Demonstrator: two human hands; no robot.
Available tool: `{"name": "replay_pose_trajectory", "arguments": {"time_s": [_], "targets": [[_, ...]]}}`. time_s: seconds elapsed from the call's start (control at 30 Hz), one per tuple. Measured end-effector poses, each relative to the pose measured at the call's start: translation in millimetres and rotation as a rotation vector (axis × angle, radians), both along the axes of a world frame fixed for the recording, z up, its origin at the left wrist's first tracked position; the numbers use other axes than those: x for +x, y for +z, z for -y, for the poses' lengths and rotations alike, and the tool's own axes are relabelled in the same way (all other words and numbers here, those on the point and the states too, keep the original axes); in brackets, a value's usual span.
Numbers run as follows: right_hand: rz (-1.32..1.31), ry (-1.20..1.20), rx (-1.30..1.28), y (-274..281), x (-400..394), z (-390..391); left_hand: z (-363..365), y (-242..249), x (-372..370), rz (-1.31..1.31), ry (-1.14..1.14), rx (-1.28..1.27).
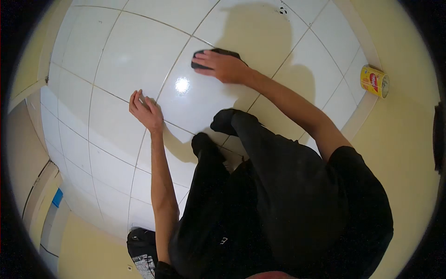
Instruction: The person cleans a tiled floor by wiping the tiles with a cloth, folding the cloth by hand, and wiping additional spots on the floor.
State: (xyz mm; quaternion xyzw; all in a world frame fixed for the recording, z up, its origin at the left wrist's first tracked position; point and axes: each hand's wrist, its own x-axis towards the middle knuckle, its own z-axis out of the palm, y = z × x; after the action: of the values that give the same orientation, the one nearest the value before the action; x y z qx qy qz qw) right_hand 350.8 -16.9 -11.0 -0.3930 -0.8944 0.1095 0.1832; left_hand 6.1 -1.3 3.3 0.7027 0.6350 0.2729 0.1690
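My right hand (225, 67) lies palm down on a black cloth (227, 52), pressed flat against the white tiled floor (139, 51). Much of the cloth is hidden under the palm, and its dark edges show at the fingertips and along the far side. Over to the left, my left hand (147, 113) rests on the tiles near a grout line, fingers apart and holding nothing. My feet in black socks (224, 122) stand between the two arms, close to the cloth.
Small black specks (282, 10) mark a tile at the far end. A yellow tin (374, 81) lies by the right wall. A black bag (141, 246) sits at the lower left, and a blue object (57, 198) is by the left doorway.
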Motion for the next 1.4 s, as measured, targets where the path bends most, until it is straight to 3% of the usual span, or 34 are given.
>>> {"name": "replay_pose_trajectory", "arguments": {"time_s": [0.2, 0.33, 0.37, 0.43, 0.47, 0.53, 0.63, 0.7, 0.73, 0.8, 0.83, 0.87, 0.9, 1.0, 1.07, 1.4], "targets": [[-0.087, -0.281, 0.121, -2, 35, -70, -1, 3, 0, -0.015, -0.016, 0.005], [-0.115, -0.641, 0.182, -7, 91, -86, 0, 3, 2, -0.004, -0.011, 0.007], [-0.103, -0.686, 0.182, -30, 117, -97, 0, 3, 2, -0.002, -0.009, 0.006], [-0.179, -0.838, 0.138, 2, 136, -88, 0, 1, 1, -0.003, -0.010, 0.014], [-0.128, -0.890, 0.142, -15, 155, -93, 0, 0, 1, -0.004, -0.011, 0.019], [-0.291, -0.933, 0.012, -1, 164, -91, 0, 1, -1, -0.009, -0.016, 0.014], [-0.305, -0.758, -0.017, 42, 145, -46, 0, 0, 0, -0.007, -0.022, 0.030], [-0.197, -0.505, -0.016, 49, 135, -1, 0, -1, -2, -0.008, -0.027, 0.039], [-0.329, -0.552, -0.365, 62, 119, 24, 0, -2, -3, -0.007, -0.026, 0.041], [-0.170, -0.502, -0.839, 72, 92, 75, -1, -3, 0, -0.007, -0.013, 0.030], [-0.191, -0.335, -0.934, 71, 88, 103, -1, -1, 1, -0.012, -0.004, 0.017], [-0.124, -0.102, -0.716, 54, 86, 130, -1, 1, 1, -0.018, 0.005, 0.002], [-0.068, 0.191, -0.171, 29, 85, 145, -1, 2, 2, -0.010, 0.006, 0.002], [0.063, 0.113, -0.190, 20, 60, 150, 0, 3, 3, 0.006, 0.005, 0.004], [0.008, 0.027, -0.147, 15, 56, 133, -1, 1, 2, 0.012, -0.005, 0.016], [-0.020, -0.466, 0.119, 2, 132, -34, 0, 1, 1, -0.020, -0.005, 0.021]]}}
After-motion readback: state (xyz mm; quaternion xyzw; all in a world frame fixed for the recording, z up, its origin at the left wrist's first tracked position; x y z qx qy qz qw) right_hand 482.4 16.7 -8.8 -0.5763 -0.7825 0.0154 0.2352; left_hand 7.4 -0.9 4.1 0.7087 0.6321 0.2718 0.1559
